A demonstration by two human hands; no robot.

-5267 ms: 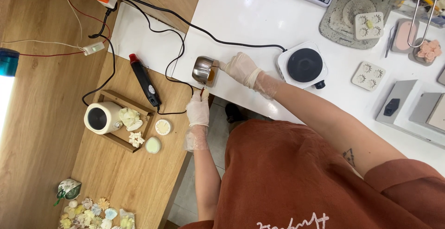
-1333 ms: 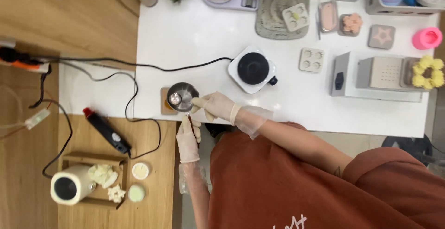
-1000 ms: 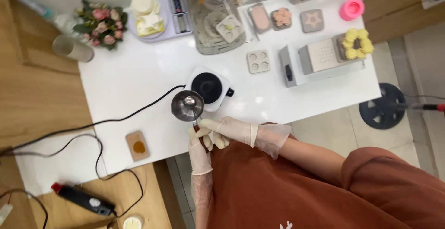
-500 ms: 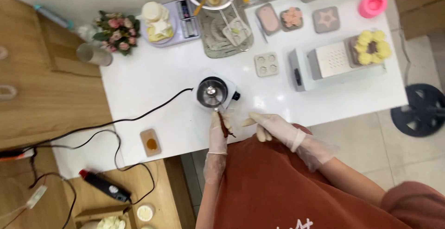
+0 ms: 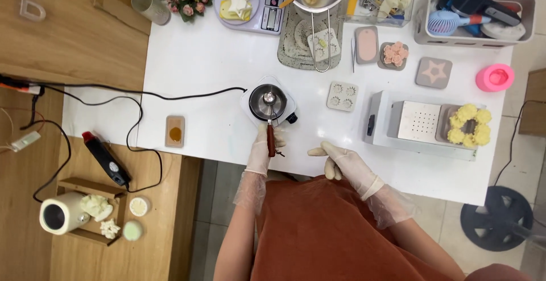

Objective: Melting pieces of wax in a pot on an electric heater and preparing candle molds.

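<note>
My gloved left hand [image 5: 263,147] gripping the brown handle of a small steel melting pot [image 5: 268,100], sitting on the white round hotplate [image 5: 288,112] just ahead, contents unclear, right hand [image 5: 340,160] resting open beside.

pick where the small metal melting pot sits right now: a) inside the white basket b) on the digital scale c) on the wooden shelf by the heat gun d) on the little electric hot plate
d: the small metal pot rests on the white hot plate, its wooden handle gripped by the left hand.
</note>
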